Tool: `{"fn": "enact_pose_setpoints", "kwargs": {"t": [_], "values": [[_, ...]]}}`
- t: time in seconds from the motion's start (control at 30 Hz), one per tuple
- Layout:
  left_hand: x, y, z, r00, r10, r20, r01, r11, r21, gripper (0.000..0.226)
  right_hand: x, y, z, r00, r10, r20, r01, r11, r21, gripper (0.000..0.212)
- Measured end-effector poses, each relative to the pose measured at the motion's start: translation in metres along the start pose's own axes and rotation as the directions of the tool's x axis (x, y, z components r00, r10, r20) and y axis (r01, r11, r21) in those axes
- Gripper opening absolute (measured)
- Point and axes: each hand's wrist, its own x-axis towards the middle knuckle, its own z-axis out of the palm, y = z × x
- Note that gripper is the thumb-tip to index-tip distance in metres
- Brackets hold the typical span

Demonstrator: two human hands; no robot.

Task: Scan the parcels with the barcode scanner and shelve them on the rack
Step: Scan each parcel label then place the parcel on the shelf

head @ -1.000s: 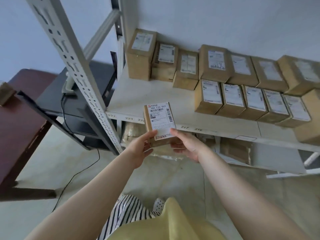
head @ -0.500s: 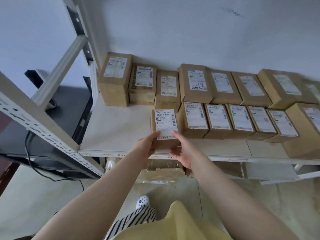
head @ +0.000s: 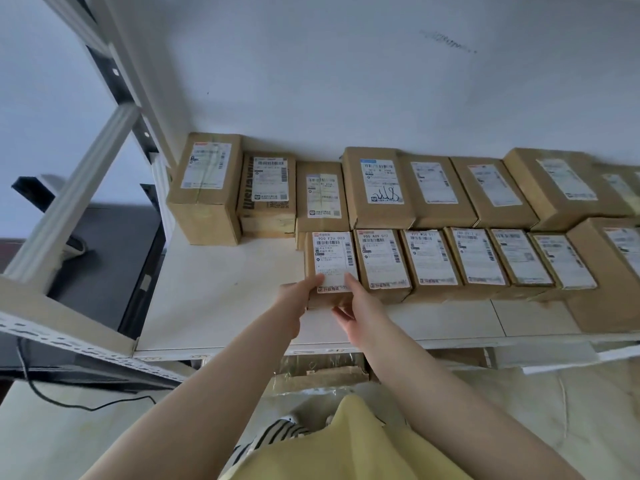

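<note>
Fingers of the left hand [head: 297, 299] and right hand [head: 356, 306] curl round the near end of the parcel [head: 330, 268], which rests on the rack shelf [head: 221, 292]. Best to push it straight away from the fingers, square against its labelled neighbour [head: 382, 261] just right of them. Beyond the fingers, the shelf holds two rows of boxes.

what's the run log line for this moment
step: shelving | parcel: on shelf, front row left end | left hand, right hand: both holding parcel
</note>
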Motion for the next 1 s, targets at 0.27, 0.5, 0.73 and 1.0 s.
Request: {"fn": "enact_pose_setpoints", "kwargs": {"t": [0.27, 0.5, 0.73, 1.0], "values": [[-0.002, -0.007, 0.010, 0.988, 0.139, -0.065, -0.135, 0.989, 0.058, 0.029, 0.006, -0.002, 0.005, 1.000, 0.026, -0.012, -0.026, 0.999, -0.038, 0.032], [-0.005, -0.006, 0.014, 0.984, 0.152, -0.094, -0.148, 0.988, 0.048, 0.022, 0.003, -0.007, 0.002, 0.999, 0.052, 0.014, -0.051, 0.997, -0.051, 0.022], [-0.008, -0.007, 0.023, 0.976, 0.139, -0.166, -0.136, 0.990, 0.027, 0.037, 0.006, -0.010, -0.003, 0.997, 0.077, 0.009, -0.075, 0.985, -0.153, 0.038], [-0.019, -0.013, 0.027, 0.948, 0.194, -0.252, -0.180, 0.981, 0.076, 0.065, -0.009, -0.009, -0.019, 0.992, 0.115, 0.050, -0.096, 0.951, -0.293, 0.049]]}}
